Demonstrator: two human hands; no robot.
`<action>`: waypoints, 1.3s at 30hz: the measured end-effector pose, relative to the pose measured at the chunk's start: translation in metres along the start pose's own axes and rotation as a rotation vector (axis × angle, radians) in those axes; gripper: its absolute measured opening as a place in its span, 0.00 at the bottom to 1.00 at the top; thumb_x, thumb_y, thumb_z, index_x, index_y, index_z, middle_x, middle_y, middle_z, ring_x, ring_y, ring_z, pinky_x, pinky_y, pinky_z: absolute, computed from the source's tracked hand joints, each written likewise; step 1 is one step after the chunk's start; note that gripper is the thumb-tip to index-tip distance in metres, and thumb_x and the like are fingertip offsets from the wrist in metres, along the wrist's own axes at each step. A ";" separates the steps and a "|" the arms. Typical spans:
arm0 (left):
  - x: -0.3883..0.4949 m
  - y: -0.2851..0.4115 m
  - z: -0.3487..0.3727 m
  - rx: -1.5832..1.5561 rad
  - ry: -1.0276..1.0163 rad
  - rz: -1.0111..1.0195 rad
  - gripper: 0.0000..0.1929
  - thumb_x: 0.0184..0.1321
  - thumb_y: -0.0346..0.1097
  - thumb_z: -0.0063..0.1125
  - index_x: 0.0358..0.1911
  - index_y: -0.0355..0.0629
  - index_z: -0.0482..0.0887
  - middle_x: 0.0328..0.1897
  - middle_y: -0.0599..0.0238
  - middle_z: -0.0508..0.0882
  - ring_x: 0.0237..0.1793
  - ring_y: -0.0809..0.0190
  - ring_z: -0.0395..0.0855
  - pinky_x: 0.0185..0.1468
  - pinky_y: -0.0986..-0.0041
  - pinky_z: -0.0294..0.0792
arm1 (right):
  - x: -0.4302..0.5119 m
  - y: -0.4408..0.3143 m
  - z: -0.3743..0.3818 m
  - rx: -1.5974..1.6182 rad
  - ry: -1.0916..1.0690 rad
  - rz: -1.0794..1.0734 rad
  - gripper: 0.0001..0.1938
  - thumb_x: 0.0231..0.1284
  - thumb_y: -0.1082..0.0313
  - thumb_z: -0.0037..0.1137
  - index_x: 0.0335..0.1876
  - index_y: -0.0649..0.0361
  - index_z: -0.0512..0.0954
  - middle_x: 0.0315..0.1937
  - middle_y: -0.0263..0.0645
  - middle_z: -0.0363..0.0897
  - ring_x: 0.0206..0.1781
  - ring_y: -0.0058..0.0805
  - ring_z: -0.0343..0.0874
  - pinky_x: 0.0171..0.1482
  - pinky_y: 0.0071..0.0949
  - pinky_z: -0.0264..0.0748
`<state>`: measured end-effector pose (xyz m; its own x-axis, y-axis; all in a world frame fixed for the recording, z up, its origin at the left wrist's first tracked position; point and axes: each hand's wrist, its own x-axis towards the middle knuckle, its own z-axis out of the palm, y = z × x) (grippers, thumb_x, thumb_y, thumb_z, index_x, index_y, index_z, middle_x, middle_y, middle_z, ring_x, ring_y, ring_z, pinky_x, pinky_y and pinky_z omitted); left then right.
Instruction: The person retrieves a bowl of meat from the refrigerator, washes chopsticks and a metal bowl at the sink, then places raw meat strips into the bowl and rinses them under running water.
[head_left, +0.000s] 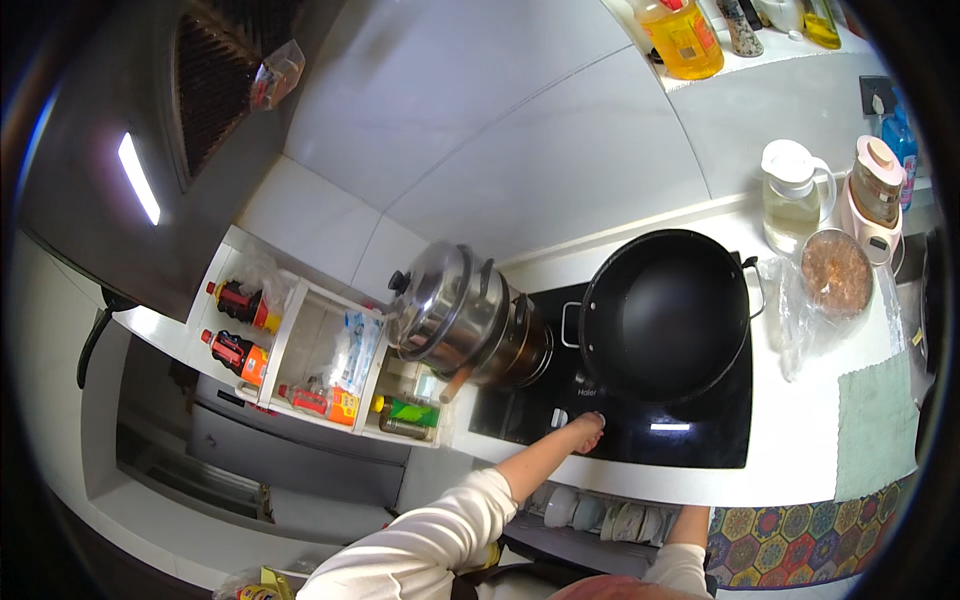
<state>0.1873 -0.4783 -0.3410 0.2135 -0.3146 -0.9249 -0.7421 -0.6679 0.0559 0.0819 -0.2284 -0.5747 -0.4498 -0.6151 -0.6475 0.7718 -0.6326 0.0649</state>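
Observation:
My left hand (587, 433) is closed around a control knob (602, 421) at the front of the black glass gas hob (705, 439), and the fingers hide most of that knob. A second, silver knob (559, 418) sits just to its left. Behind my hand a large black two-handled wok (667, 315) stands on the right burner, its dark inner surface showing. On the left burner is a steel steamer pot (457, 315) with a glass-and-steel lid. My right hand is out of view below the counter edge; only its forearm (688, 529) shows beside the dish drawer.
A wooden handle (455, 385) sticks out beside the steamer pot. Left of the hob, a white shelf unit (289, 337) holds several bottles. On the right are a water jug (793, 199), a plastic-wrapped bowl (837, 272) and a green cloth (876, 431). An open drawer of dishes (600, 517) lies below.

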 end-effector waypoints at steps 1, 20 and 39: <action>0.000 0.001 0.001 0.035 -0.005 0.015 0.26 0.62 0.61 0.30 0.22 0.46 0.67 0.09 0.76 0.60 0.06 0.74 0.52 0.10 0.83 0.43 | 0.002 0.000 0.000 -0.001 -0.010 0.002 0.22 0.64 0.48 0.35 0.48 0.56 0.73 0.46 0.40 0.75 0.50 0.40 0.72 0.55 0.43 0.68; 0.003 0.002 -0.002 -0.148 -0.088 0.006 0.14 0.61 0.45 0.37 0.23 0.47 0.67 0.11 0.77 0.60 0.06 0.76 0.53 0.09 0.84 0.42 | -0.037 0.011 -0.008 0.055 -0.283 -0.027 0.21 0.64 0.49 0.36 0.48 0.56 0.73 0.46 0.40 0.76 0.49 0.39 0.72 0.54 0.43 0.68; -0.007 0.009 -0.004 -0.427 -0.278 -0.138 0.11 0.57 0.37 0.32 0.20 0.44 0.65 0.08 0.77 0.57 0.05 0.74 0.53 0.11 0.82 0.47 | -0.196 0.004 0.038 -0.499 0.147 0.021 0.17 0.65 0.60 0.36 0.49 0.64 0.70 0.43 0.43 0.78 0.45 0.33 0.79 0.44 0.29 0.77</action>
<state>0.1811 -0.4849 -0.3330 0.0718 -0.0523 -0.9960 -0.3820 -0.9239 0.0210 0.1561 -0.1277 -0.4187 -0.3918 -0.5300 -0.7520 0.9164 -0.2972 -0.2680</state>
